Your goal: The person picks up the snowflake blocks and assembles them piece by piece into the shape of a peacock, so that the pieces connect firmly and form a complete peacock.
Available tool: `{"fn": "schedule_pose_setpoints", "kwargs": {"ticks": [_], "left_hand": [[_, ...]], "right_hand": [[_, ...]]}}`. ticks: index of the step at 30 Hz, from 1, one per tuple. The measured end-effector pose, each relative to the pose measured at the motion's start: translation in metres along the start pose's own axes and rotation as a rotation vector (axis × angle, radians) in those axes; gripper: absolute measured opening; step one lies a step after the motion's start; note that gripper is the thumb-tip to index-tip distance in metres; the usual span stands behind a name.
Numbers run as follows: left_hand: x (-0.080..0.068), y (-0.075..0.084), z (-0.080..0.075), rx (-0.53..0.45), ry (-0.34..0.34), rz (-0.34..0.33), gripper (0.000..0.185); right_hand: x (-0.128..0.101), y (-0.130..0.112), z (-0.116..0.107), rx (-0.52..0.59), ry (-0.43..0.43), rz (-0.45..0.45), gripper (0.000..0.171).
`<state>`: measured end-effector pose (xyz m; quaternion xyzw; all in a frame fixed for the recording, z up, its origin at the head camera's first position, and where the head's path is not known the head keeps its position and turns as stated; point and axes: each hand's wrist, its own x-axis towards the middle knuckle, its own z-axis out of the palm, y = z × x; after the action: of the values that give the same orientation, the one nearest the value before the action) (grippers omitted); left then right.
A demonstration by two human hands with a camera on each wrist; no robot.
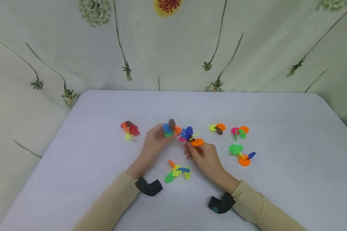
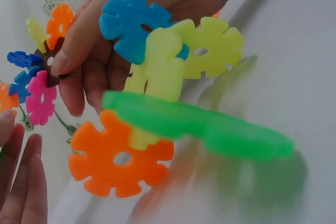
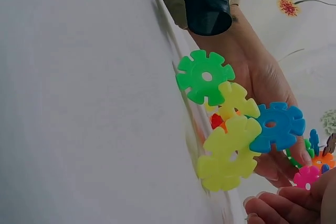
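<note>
My left hand [image 1: 154,141] holds a cluster of linked snowflake discs [image 1: 167,128] in blue, brown, orange and green, raised above the table. Close beside it, my right hand [image 1: 206,157] pinches a second cluster [image 1: 198,142] of blue, pink, brown, yellow and orange discs. The two clusters are side by side; whether they touch cannot be told. In the left wrist view, the right thumb and fingers grip a brown disc [image 2: 51,62]. Only some left fingers [image 2: 23,177] show at that view's edge. A separate joined cluster [image 1: 176,170] lies on the table below the hands.
On the white table [image 1: 75,179], a red, brown and yellow cluster [image 1: 134,130] lies at the left. Right of the hands are a yellow-orange-brown cluster [image 1: 220,127], a pink-green-orange one [image 1: 242,133] and a green-orange-blue one [image 1: 235,149]. A flowered curtain [image 1: 185,48] hangs behind.
</note>
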<state>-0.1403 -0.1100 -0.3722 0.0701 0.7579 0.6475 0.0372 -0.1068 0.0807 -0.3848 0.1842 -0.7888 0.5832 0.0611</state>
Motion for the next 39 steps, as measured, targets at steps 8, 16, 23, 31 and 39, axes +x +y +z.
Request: {"fn": "schedule_pose_setpoints", "kwargs": {"ticks": [8, 16, 23, 31, 39], "left_hand": [[0.001, 0.006, -0.004, 0.015, -0.085, 0.152, 0.038], [0.002, 0.006, 0.001, -0.06, -0.126, 0.185, 0.03], [-0.003, 0.011, -0.003, -0.002, -0.147, 0.196, 0.027], [0.001, 0.011, -0.008, 0.121, -0.169, 0.261, 0.024], [0.001, 0.019, -0.008, -0.008, -0.235, 0.017, 0.033]], "right_hand": [[0.0, -0.001, -0.001, -0.102, 0.028, -0.088, 0.019], [0.001, 0.001, -0.002, -0.05, 0.004, -0.09, 0.02], [0.0, 0.0, 0.0, -0.068, 0.014, -0.095, 0.02], [0.0, -0.004, 0.0, -0.109, 0.004, -0.077, 0.019], [0.0, -0.002, 0.001, -0.006, -0.046, 0.024, 0.018]]}}
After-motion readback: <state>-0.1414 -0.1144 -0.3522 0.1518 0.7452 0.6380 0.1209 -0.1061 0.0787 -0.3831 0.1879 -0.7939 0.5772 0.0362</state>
